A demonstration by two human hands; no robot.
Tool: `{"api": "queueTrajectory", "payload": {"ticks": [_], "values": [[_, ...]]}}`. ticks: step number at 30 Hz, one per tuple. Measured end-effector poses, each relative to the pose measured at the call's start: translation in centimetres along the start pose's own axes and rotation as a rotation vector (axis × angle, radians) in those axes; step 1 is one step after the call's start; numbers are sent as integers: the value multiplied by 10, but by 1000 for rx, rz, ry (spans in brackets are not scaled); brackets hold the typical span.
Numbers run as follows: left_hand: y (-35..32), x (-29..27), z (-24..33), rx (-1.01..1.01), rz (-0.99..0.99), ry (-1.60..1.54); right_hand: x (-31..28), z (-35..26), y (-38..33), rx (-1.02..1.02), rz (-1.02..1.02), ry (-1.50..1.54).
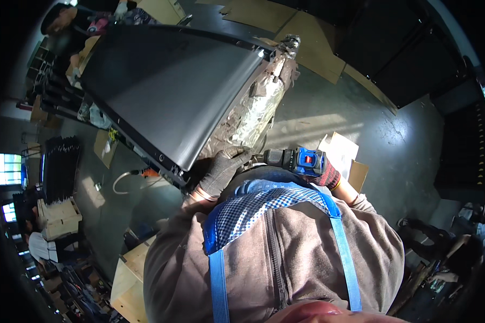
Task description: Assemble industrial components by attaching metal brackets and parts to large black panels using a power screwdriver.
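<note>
Right hand (pixel 330 176) wraps the drill (pixel 299 160), nose pointing left toward the left hand (pixel 223 172), fingers curled; whether these pinch anything cannot be told. Black panel (pixel 161 91) lies ahead-left, near corner beside the left hand; floor (pixel 304 118) opens between silver wrapping (pixel 258 107) and cardboard box (pixel 341 153).

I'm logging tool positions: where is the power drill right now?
In the head view, the blue-and-black power drill is in the right hand, its front end pointing toward the left hand.

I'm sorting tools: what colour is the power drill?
The power drill is black and blue with some red, best seen in the head view.
</note>
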State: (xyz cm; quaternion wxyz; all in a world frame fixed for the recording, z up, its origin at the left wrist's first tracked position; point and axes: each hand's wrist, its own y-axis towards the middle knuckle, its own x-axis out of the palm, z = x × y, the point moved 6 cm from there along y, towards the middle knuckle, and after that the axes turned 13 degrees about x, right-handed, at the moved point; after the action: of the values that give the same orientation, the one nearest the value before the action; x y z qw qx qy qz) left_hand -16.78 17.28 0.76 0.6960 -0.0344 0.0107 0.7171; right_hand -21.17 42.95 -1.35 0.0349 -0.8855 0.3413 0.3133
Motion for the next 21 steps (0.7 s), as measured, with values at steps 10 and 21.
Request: {"api": "queueTrajectory", "payload": {"ticks": [10,21], "values": [[-77,-44,18,81,-278,314,56,-55,-9,318,-156,552],[-120,-81,-32,-107,-31,-476,133,-87,-31,357,27,257]]}}
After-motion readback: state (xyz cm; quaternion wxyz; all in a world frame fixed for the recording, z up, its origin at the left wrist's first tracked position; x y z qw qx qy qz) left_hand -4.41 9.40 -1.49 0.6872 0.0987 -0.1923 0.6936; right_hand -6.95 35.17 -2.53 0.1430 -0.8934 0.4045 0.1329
